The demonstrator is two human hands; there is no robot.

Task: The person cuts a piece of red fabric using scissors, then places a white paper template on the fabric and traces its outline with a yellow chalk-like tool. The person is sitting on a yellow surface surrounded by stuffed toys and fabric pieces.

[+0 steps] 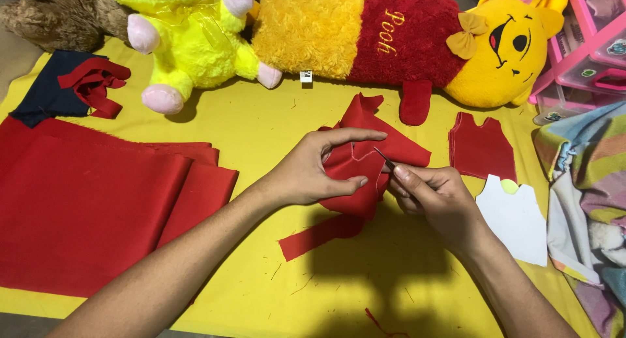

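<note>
Both hands (372, 175) on red fabric piece (365, 162), yellow cloth (261, 129) beneath.

Left hand (312, 171) holds red fabric piece (357, 162); right hand (433, 194) holds needle (383, 158).

Folded cloth (91, 207) lies left of the hands, plush toys (391, 38) behind.

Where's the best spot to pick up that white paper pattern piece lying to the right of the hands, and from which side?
Probably by the lower right corner of the white paper pattern, coming from the right. It lies flat on the yellow cloth, so a finger likely has to slide under an edge. Its left edge sits close to the right hand, and the red cut piece lies just above.
</note>
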